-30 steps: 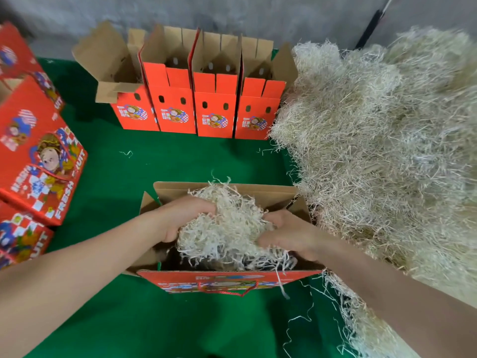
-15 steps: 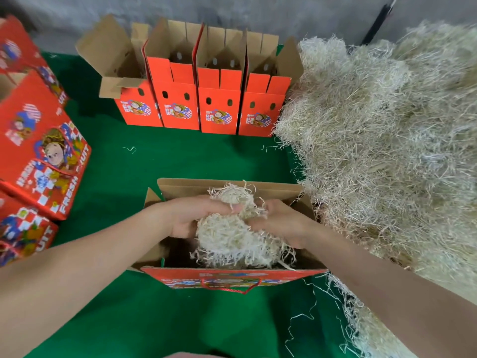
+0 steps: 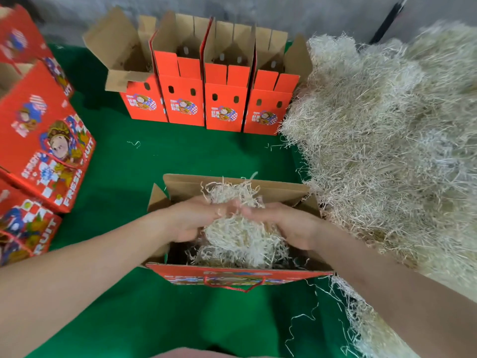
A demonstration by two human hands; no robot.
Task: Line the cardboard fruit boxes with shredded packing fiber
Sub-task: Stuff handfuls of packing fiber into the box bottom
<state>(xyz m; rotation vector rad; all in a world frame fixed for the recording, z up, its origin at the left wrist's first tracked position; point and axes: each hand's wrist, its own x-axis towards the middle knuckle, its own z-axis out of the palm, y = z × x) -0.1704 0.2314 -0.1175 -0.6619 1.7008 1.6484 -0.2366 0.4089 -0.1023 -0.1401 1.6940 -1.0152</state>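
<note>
An open red cardboard fruit box point(image 3: 240, 276) stands on the green cloth in front of me, its flaps up. A wad of pale shredded packing fiber point(image 3: 237, 239) sits inside its opening and rises above the rim. My left hand point(image 3: 196, 219) grips the wad from the left, and my right hand point(image 3: 281, 223) grips it from the right. The fingertips of both hands nearly meet on top of the wad. The box floor is hidden under the fiber.
A big heap of loose fiber point(image 3: 387, 140) fills the right side. Several open red boxes point(image 3: 206, 99) stand in a row at the back. Closed printed boxes point(image 3: 44, 140) are stacked at the left. Stray strands lie on the green cloth point(image 3: 180, 156).
Both hands have drawn together over the wad, squeezing it narrower and pushing it lower into the box. The box has stayed in place.
</note>
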